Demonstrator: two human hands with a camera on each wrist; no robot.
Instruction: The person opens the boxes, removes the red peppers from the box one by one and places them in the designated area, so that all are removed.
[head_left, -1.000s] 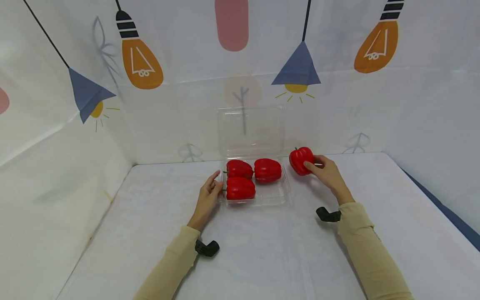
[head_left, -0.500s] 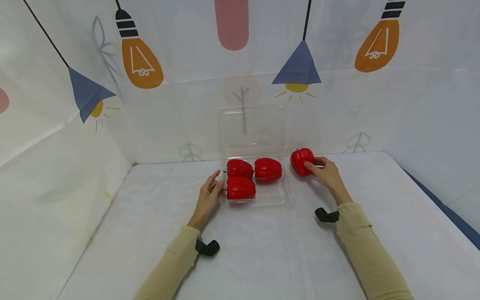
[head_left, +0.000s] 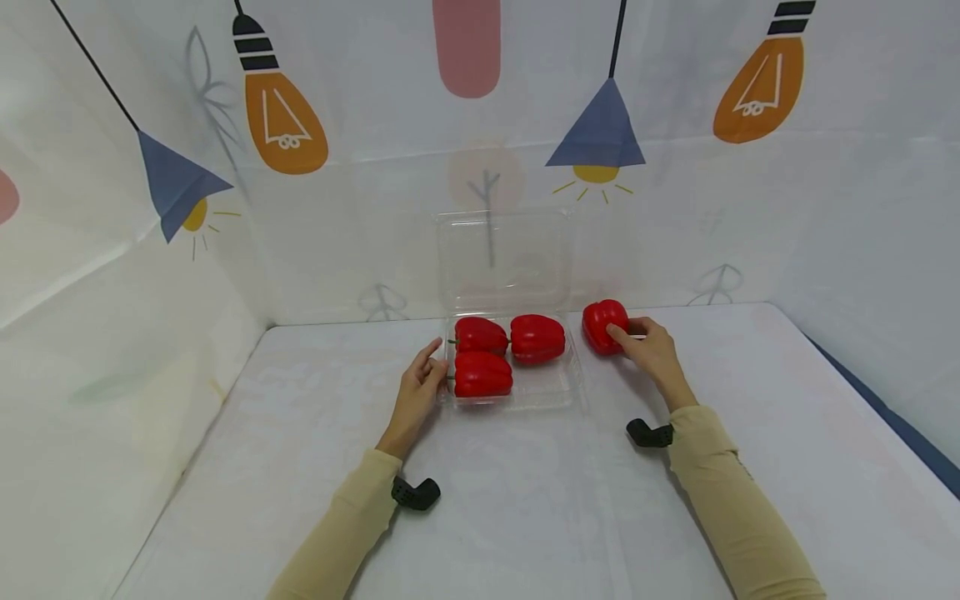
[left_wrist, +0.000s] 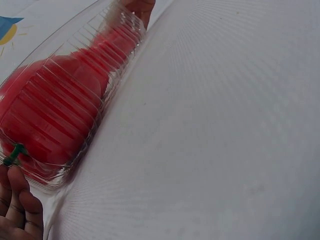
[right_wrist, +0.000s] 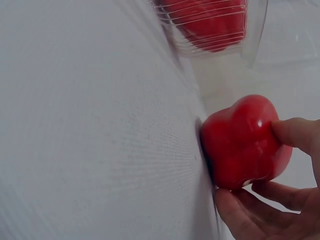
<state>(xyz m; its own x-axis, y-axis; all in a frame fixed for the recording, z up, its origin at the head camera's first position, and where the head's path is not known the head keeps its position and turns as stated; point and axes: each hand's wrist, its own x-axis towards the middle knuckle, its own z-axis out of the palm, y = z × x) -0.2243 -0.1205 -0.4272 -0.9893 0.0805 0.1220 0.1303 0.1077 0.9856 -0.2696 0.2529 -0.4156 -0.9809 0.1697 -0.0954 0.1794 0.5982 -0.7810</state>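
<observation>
The step seems to be setting down the red pepper your right grip pinches at the table, just right of the clear box your relaxed left grip touches, so next calls for gentle release.

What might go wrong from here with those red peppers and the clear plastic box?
The glossy red bell pepper might slip or roll, being rounded and held only by the right hand.
The clear ribbed plastic box could shift if bumped, with the left hand only at its edge.
</observation>
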